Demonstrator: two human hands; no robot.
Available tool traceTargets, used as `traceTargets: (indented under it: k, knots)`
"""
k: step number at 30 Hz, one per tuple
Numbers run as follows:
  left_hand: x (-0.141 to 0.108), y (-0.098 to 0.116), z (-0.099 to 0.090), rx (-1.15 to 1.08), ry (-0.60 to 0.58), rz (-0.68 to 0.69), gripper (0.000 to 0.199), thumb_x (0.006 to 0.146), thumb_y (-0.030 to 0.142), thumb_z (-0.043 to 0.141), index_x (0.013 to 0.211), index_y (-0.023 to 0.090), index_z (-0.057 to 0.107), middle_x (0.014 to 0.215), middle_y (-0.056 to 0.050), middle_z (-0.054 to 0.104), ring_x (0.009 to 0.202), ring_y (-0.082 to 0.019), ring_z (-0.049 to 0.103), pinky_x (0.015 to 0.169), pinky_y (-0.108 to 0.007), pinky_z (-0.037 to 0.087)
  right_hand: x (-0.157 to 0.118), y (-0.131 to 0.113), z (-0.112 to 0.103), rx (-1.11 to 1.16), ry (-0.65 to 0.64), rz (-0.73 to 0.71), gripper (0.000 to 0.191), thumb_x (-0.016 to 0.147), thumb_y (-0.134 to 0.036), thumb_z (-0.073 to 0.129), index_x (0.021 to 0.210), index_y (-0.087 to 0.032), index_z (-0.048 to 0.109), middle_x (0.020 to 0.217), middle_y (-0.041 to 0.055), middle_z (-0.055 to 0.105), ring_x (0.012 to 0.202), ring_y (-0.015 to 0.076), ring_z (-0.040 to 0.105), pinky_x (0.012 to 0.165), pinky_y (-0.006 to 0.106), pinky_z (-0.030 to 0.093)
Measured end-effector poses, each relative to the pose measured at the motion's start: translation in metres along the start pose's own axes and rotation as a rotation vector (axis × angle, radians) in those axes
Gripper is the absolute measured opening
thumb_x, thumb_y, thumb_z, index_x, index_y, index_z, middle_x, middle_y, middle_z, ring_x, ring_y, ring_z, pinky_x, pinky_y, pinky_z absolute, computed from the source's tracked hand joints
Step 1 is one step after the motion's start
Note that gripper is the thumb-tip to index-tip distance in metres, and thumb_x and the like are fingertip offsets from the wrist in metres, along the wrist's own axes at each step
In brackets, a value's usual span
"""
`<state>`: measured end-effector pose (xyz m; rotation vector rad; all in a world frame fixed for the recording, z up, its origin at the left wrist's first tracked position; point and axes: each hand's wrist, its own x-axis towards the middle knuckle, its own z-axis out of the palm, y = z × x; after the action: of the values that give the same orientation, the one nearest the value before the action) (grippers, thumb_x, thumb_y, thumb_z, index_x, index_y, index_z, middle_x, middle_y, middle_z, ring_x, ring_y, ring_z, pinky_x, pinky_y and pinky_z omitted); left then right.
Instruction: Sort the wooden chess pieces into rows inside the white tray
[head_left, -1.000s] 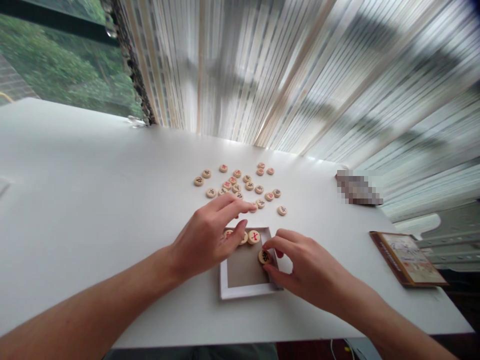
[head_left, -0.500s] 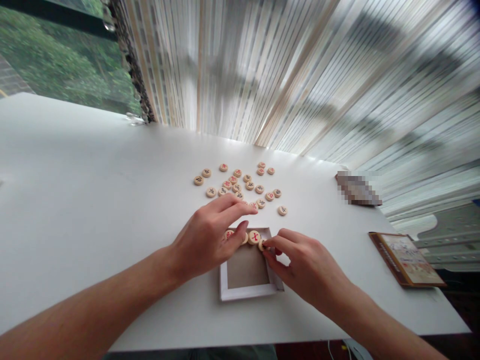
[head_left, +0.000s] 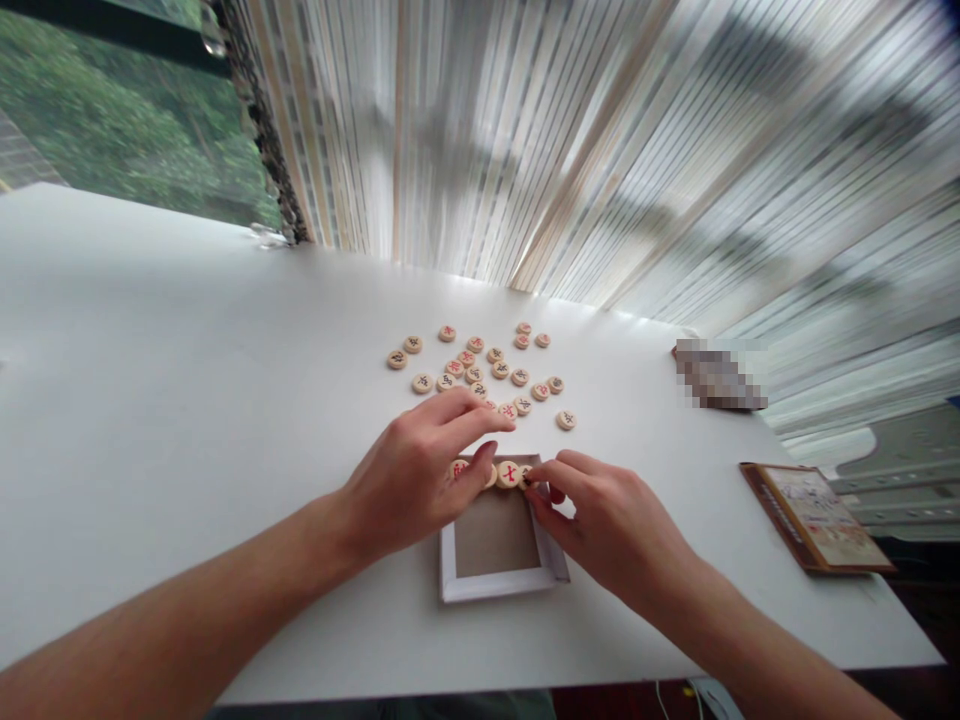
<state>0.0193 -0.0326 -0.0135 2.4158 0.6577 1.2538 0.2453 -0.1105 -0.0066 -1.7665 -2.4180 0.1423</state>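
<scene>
A shallow white cardboard box (head_left: 501, 580) lies near the front of the table, with a row of round wooden Chinese chess pieces along its far wall. One of them, a piece with a red character (head_left: 509, 474), shows plainly mid-row. My right hand (head_left: 600, 500) pinches a chess piece (head_left: 526, 476) between thumb and fingertips at the row's right end, in the box's far right corner. My left hand (head_left: 424, 460) is over the box's left side, thumb and fingers apart. Its thumb lies over part of the row, and I cannot tell whether it presses on the pieces.
Several loose chess pieces (head_left: 474, 375), marked red or black, are scattered on the white table (head_left: 225, 400) beyond the box. A flat brown-edged box or book (head_left: 817, 515) lies at the right edge, with a blurred-out object (head_left: 720, 378) behind it. String curtains (head_left: 480, 130) hang at the back.
My right hand has shifted slightly away from me, bringing its piece into the corner beside the red-marked one. The left hand holds its place.
</scene>
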Motion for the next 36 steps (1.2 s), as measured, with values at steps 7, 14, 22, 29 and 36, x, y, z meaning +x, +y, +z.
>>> traceTargets:
  k: [7, 14, 22, 29, 36]
  knots:
    - [-0.001, -0.002, 0.000, 0.006, 0.007, 0.003, 0.022, 0.097, 0.005, 0.062, 0.113, 0.016, 0.073, 0.105, -0.008, 0.075, 0.098, -0.019, 0.074, 0.091, -0.031, 0.062, 0.002, 0.001, 0.000, -0.003, -0.002, 0.010, 0.019, 0.100, -0.018, 0.059, 0.094, -0.019, 0.077, 0.082, 0.0064, 0.074, 0.064, 0.0200, 0.067, 0.059, 0.031, 0.037]
    - [-0.001, -0.004, 0.000, 0.003, 0.010, -0.003, 0.023, 0.097, 0.005, 0.061, 0.113, 0.016, 0.073, 0.105, -0.008, 0.075, 0.099, -0.018, 0.074, 0.092, -0.030, 0.061, 0.001, 0.001, 0.000, 0.054, -0.006, 0.029, 0.016, 0.098, -0.017, 0.062, 0.096, -0.019, 0.078, 0.083, 0.0058, 0.075, 0.068, 0.0201, 0.069, 0.063, 0.030, 0.045]
    - [0.004, -0.005, -0.007, -0.007, 0.026, -0.047, 0.023, 0.097, 0.006, 0.062, 0.112, 0.017, 0.075, 0.104, -0.007, 0.076, 0.098, -0.017, 0.074, 0.092, -0.030, 0.060, 0.019, 0.042, -0.033, 0.177, 0.224, 0.092, 0.017, 0.098, -0.032, 0.069, 0.100, -0.020, 0.081, 0.073, 0.0033, 0.073, 0.057, 0.0159, 0.061, 0.061, 0.029, 0.050]
    - [0.009, -0.019, -0.009, 0.013, 0.089, -0.176, 0.017, 0.092, 0.010, 0.067, 0.104, 0.017, 0.078, 0.096, -0.006, 0.078, 0.080, -0.017, 0.073, 0.073, -0.029, 0.063, 0.080, 0.102, -0.017, 0.176, 0.118, 0.130, 0.038, 0.097, -0.023, 0.069, 0.133, -0.016, 0.076, 0.116, 0.0131, 0.078, 0.088, 0.0196, 0.075, 0.075, 0.029, 0.058]
    - [0.018, -0.024, -0.011, -0.011, 0.083, -0.318, 0.017, 0.089, 0.010, 0.070, 0.101, 0.016, 0.079, 0.097, -0.006, 0.082, 0.076, -0.015, 0.074, 0.065, -0.026, 0.061, 0.087, 0.113, 0.004, 0.229, 0.089, 0.097, 0.026, 0.094, -0.023, 0.066, 0.113, -0.018, 0.084, 0.103, 0.0098, 0.075, 0.075, 0.0167, 0.071, 0.075, 0.029, 0.056]
